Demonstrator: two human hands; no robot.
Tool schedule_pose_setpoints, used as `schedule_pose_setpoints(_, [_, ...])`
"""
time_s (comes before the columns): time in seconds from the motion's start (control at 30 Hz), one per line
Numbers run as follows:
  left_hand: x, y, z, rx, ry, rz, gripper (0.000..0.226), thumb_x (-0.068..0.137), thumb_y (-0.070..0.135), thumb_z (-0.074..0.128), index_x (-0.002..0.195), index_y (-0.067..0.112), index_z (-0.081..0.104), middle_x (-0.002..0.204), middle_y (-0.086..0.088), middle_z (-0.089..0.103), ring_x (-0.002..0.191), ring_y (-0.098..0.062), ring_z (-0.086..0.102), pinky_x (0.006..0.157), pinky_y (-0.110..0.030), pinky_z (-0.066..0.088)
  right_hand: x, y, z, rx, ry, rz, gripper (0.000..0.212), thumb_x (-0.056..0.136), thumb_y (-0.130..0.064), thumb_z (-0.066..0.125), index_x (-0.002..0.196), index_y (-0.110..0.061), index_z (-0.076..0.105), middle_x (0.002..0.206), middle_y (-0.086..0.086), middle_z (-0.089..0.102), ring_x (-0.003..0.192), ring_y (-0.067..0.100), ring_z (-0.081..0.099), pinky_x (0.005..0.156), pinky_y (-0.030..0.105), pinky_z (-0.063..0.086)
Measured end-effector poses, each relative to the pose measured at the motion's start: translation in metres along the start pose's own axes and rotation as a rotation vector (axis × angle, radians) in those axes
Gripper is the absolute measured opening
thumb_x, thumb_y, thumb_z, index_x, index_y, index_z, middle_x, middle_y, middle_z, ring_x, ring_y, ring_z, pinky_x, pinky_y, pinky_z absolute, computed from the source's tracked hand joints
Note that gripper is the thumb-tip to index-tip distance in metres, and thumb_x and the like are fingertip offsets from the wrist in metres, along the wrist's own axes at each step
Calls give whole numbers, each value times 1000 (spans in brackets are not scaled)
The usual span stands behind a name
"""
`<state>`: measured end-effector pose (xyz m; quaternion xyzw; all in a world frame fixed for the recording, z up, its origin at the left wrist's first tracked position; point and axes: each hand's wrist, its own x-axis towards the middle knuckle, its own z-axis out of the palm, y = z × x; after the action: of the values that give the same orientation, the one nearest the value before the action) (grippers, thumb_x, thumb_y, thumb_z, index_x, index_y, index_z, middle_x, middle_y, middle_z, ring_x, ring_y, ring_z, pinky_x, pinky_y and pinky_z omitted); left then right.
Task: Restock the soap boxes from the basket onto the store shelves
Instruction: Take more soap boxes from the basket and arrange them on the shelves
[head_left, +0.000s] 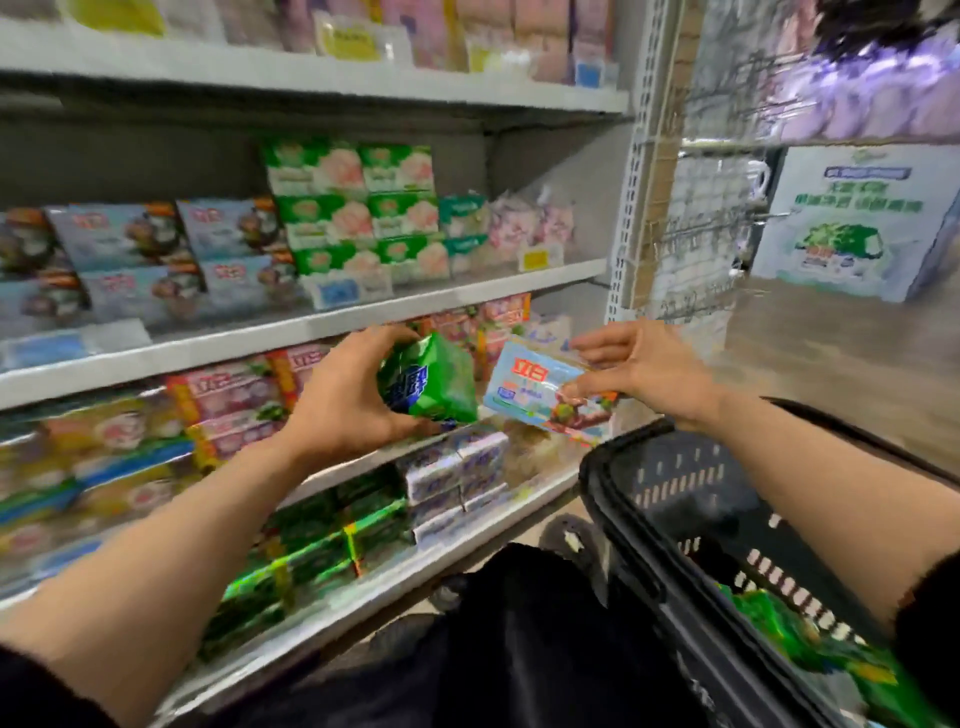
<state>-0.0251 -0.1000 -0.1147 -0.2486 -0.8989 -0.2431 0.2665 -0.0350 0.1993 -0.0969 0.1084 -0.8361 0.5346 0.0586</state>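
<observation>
White printed carton (852, 223) at right

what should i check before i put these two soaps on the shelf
1. Left hand grips the green soap pack: ok.
2. Right hand pinches the light blue soap box securely: cannot tell, only at one end.
3. Matching blue boxes stocked on the upper shelf: ok.
4. Matching green stock on the bottom shelf: ok by colour, blurred.
5. Free gap for either item: cannot tell.
6. Basket within reach, more green packs inside: ok.
</observation>
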Motion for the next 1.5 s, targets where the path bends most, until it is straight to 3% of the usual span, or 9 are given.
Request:
schedule_pose_setpoints(0.2, [-65,-42,-84,198,109,-221,96,50,72,69,127,15,60,114,-4,65,105,-25,60,89,-39,50,40,-67,93,-45,-191,-206,46,58,-3,88,101,-2,71,91,5,72,81,10,66,73,24,56])
schedule_pose_setpoints(0.33, [-93,-60,-132,306,220,-304,90,54,49,90,132,17,56,116,0,61,107,-22,52,87,-37,45,64,-114,144,-68,-273,-336,48,57,-13,90,101,-7,72,99,4,71,89,11,67,72,23,56])
schedule_pose_setpoints(0.5, [-124,-88,-178,465,348,-424,88,57,40,91,133,13,55,118,-3,61,105,-22,50,87,-33,41,98,-169,205,-86,-285,-505,51,57,-17,91,103,-5,73,106,6,69,100,16,64,86,34,55])
schedule_pose_setpoints(0.73, [-163,-120,-217,435,548,-593,88,60,39,90,136,12,54,119,-4,60,108,-26,51,88,-33,39,141,-232,289,-141,-302,-683,53,56,-20,91,105,-7,73,105,6,70,101,16,63,90,31,50])
schedule_pose_setpoints(1.0, [-180,-140,-243,313,637,-700,103,48,68,78,133,13,57,116,-2,63,110,-21,57,96,-39,47,177,-245,355,-345,-275,-720,50,65,-26,87,107,-4,69,99,11,70,81,14,60,71,25,49])
schedule_pose_setpoints(1.1, [-183,-148,-247,211,689,-739,111,42,66,85,134,11,56,121,-3,63,115,-20,57,100,-42,47,184,-247,369,-266,-397,-639,42,68,-13,85,104,0,66,91,9,69,66,4,60,49,8,43])
schedule_pose_setpoints(1.23, [-187,-153,-250,125,722,-770,113,31,60,80,133,16,56,116,4,62,115,-16,57,99,-40,49,189,-249,382,-271,-514,-653,47,68,-15,85,112,-13,68,113,3,66,102,17,62,86,27,51])
schedule_pose_setpoints(1.37, [-190,-159,-254,64,726,-783,97,34,66,82,119,22,66,109,13,69,106,-6,61,96,-34,51,185,-234,390,-285,-574,-627,46,72,-16,83,115,-12,67,117,2,62,108,20,60,84,26,50])
schedule_pose_setpoints(1.5, [-188,-163,-262,-142,749,-811,55,55,52,86,103,28,74,93,10,75,93,-14,70,79,-35,58,181,-219,397,-288,-578,-619,38,81,-20,76,117,-17,65,129,4,59,119,20,53,96,26,40])
